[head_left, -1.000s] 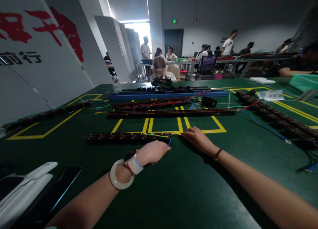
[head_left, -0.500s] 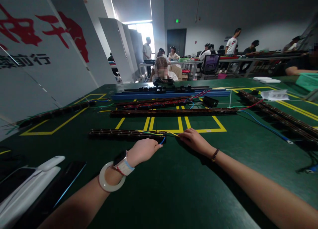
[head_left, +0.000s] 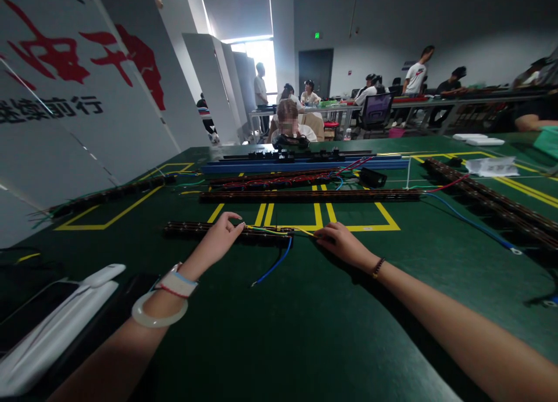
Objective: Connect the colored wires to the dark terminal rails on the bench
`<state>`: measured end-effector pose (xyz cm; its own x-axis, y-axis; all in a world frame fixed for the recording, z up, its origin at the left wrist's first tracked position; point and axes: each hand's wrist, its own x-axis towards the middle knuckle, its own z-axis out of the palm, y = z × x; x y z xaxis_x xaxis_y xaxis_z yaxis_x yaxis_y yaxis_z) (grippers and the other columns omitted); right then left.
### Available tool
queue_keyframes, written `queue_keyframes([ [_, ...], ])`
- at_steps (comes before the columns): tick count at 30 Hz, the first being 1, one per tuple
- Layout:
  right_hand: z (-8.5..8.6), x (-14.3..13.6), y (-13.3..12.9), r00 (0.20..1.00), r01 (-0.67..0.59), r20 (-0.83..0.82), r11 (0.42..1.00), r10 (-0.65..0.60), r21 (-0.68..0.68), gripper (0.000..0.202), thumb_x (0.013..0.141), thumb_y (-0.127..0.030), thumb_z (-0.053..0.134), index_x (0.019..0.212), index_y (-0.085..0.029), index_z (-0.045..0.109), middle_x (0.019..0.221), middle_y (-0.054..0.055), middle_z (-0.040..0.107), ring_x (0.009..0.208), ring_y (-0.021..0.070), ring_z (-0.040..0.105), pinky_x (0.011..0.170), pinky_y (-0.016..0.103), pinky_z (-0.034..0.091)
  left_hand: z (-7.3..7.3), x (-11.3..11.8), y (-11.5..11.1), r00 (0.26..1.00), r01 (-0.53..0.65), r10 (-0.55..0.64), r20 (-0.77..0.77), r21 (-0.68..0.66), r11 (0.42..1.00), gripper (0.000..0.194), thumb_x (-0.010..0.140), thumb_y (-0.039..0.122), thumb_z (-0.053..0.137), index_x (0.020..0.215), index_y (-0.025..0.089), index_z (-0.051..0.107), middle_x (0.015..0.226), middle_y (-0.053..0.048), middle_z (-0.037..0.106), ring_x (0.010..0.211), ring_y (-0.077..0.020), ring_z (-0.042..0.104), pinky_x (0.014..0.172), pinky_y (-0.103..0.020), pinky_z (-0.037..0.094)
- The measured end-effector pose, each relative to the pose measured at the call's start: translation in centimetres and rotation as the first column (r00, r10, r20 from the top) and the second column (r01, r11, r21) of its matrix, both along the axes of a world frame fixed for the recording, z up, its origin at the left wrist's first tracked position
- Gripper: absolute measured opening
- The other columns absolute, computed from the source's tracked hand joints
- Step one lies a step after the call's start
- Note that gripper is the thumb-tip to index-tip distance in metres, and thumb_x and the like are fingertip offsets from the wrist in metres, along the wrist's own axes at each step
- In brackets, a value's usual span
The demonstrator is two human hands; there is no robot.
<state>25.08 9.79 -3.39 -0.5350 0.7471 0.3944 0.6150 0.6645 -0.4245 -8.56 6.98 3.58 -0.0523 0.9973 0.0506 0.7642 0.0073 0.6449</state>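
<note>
While the left hand (head_left: 220,236) is positioned over the strip (head_left: 270,239), its fingers are curved, thumb and forefinger apart; contact with the slender green-yellow wire (head_left: 265,231) cannot be determined. The strip, dark, narrow and ridged, lies on the near half of the smooth green bench (head_left: 261,338), its long axis running left to right. A flexible blue wire (head_left: 275,267) leaves its right end and curves toward the near left, tip free. Room for movement extends from the strip's near edge, between the hands. A yellow wire (head_left: 305,232) points rightward, pinched in the fingertips of the right hand (head_left: 342,242).
</note>
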Motion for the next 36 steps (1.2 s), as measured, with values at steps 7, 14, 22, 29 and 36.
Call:
queue_keyframes([
  [7,0.0,0.0,0.0,1.0,0.001,-0.004,1.0,-0.001,-0.005,0.018,0.088,-0.023,0.055,0.103,-0.019,0.065,0.091,0.008,0.061,0.086,0.0198,0.055,0.076,0.034,0.045,0.6,-0.5,1.1,0.948,0.203,-0.189,-0.257,0.03,0.979,0.037,0.081,0.05,0.051,0.093,0.017,0.063,0.076,-0.002,0.052,0.067,-0.014,0.048,0.064,-0.026,0.035],
  [14,-0.2,0.1,0.1,1.0,-0.004,-0.004,1.0,0.004,-0.011,0.02,0.09,-0.023,0.052,0.104,-0.018,0.066,0.09,0.008,0.061,0.081,0.0184,0.057,0.075,0.032,0.045,1.9,-0.1,0.8,0.95,0.197,-0.219,-0.221,-0.119,0.973,0.047,0.076,0.063,0.049,0.084,0.018,0.059,0.075,-0.003,0.059,0.068,-0.0164,0.053,0.059,-0.024,0.033],
  [22,-0.1,-0.2,0.0,1.0,0.02,0.012,1.0,-0.02,0.015,0.022,0.092,-0.023,0.046,0.101,-0.016,0.065,0.093,0.01,0.061,0.083,0.0198,0.057,0.077,0.034,0.046,2.5,1.3,-1.0,0.948,0.316,-0.287,0.139,-0.307,0.898,0.046,0.08,0.063,0.042,0.078,0.018,0.048,0.072,-0.002,0.062,0.066,-0.0142,0.06,0.063,-0.026,0.045],
  [29,0.0,-0.2,0.0,0.994,0.014,-0.107,0.988,-0.03,-0.152,0.02,0.09,-0.023,0.049,0.1,-0.017,0.065,0.098,0.009,0.066,0.088,0.0201,0.06,0.081,0.035,0.047,5.4,5.1,-4.3,0.793,0.575,-0.477,0.379,-0.208,0.791,0.038,0.089,0.051,0.035,0.096,0.018,0.052,0.096,-0.005,0.063,0.088,-0.0154,0.061,0.083,-0.031,0.047],
  [36,1.2,-0.6,-0.3,0.947,-0.084,-0.297,0.793,-0.126,-0.604,0.029,0.089,-0.029,0.049,0.11,-0.018,0.065,0.101,0.006,0.068,0.083,0.0171,0.061,0.074,0.03,0.047,3.7,5.9,-4.5,0.861,0.503,-0.462,0.211,-0.232,0.832,0.041,0.088,0.054,0.037,0.099,0.019,0.055,0.1,-0.005,0.061,0.091,-0.0163,0.057,0.084,-0.031,0.045],
])
